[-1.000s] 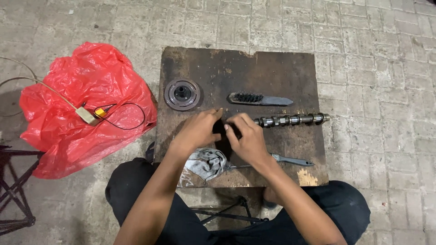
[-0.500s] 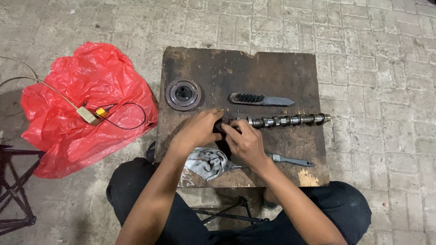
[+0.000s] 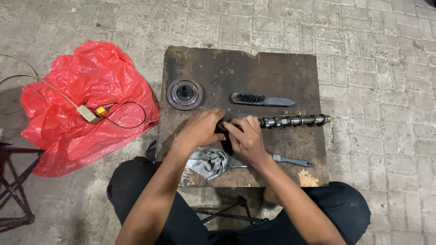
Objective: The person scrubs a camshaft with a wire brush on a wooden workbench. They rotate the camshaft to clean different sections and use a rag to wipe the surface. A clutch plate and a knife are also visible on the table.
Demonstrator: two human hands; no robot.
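A metal camshaft (image 3: 294,120) lies across a dark wooden board (image 3: 272,68), its lobes pointing right. My left hand (image 3: 200,130) and my right hand (image 3: 243,138) meet at the shaft's left end, fingers closed around a dark part there that they mostly hide. Beyond the shaft lies a wire brush (image 3: 261,99), and a round pulley-like disc (image 3: 184,93) sits at the board's left. Just below my hands are a grey rag (image 3: 206,162) and a grey-handled tool (image 3: 290,160).
A crumpled red plastic bag (image 3: 81,109) lies on the paving at the left, with a small white box and wires (image 3: 88,113) on it. A dark metal stand (image 3: 13,181) is at the far left. My knees frame the board's near edge.
My right hand has shifted slightly left along the camshaft's end, baring more of the shaft. The left hand stays in place.
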